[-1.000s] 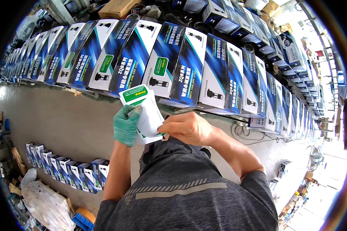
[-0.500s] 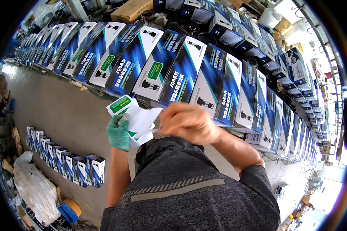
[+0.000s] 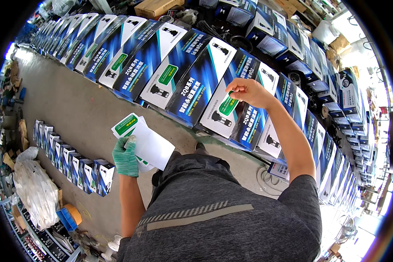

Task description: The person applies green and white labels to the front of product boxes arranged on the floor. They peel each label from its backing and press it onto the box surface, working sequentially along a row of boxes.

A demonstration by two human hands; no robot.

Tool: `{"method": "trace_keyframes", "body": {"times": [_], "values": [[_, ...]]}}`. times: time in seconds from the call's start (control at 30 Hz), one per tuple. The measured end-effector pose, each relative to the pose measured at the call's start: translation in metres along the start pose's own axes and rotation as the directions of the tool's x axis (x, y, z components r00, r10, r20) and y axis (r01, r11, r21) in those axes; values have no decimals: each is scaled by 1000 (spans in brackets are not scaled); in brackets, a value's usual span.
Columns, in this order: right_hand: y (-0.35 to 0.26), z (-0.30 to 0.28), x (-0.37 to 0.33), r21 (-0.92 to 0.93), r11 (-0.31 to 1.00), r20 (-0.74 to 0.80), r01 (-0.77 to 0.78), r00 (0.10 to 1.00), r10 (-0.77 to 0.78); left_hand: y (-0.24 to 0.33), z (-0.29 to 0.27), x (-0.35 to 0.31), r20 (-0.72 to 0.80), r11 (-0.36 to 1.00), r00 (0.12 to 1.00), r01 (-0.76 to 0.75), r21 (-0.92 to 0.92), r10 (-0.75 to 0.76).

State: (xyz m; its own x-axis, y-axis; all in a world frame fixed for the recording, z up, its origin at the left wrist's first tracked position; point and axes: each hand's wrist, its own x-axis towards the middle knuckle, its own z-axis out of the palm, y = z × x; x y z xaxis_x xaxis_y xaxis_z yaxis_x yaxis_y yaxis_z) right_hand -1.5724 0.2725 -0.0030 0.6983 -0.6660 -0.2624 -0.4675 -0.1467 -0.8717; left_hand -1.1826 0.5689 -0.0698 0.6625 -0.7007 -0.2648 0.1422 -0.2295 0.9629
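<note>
Right fingers (image 3: 234, 84) are pinching a sticker (image 3: 228, 106), left fingers (image 3: 130, 143) gripping papers (image 3: 156, 145); left boxes (image 3: 159, 91) are wearing stickers, right boxes (image 3: 273, 141) seemingly aren't.

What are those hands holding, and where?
The left hand holds paper sheets by their left edge. The right hand touches a green label at its top end; its grip is unclear.

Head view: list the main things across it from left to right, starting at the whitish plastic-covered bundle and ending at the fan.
Whitish plastic-covered bundle → blue-and-orange object → gloved left hand → plain white sheet → green label → bare right hand → fan.
</note>
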Motion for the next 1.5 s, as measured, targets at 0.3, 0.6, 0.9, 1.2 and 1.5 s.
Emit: {"method": "trace_keyframes", "body": {"times": [0.3,0.6,0.9,1.2,1.5], "values": [[34,1,14,-141,984,8,105,994,-105,2,13,-14,11,999,1000,-18,27,18],[17,19,-12,-839,528,-134,133,889,-437,4,14,-11,-2,1000,1000,-10,24,10],[29,82,-85,-819,504,173,275,955,-239,3,6,3,27,997,998,-62,51,61],[60,14,-23,-870,455,-277,-189,951,-134,39,39,-1,134,993,986,-93,-72,102],[-84,121,-72,187,962,-242,200,958,-152,80,120,-33,343,978,915,-200,-65,210]]}}
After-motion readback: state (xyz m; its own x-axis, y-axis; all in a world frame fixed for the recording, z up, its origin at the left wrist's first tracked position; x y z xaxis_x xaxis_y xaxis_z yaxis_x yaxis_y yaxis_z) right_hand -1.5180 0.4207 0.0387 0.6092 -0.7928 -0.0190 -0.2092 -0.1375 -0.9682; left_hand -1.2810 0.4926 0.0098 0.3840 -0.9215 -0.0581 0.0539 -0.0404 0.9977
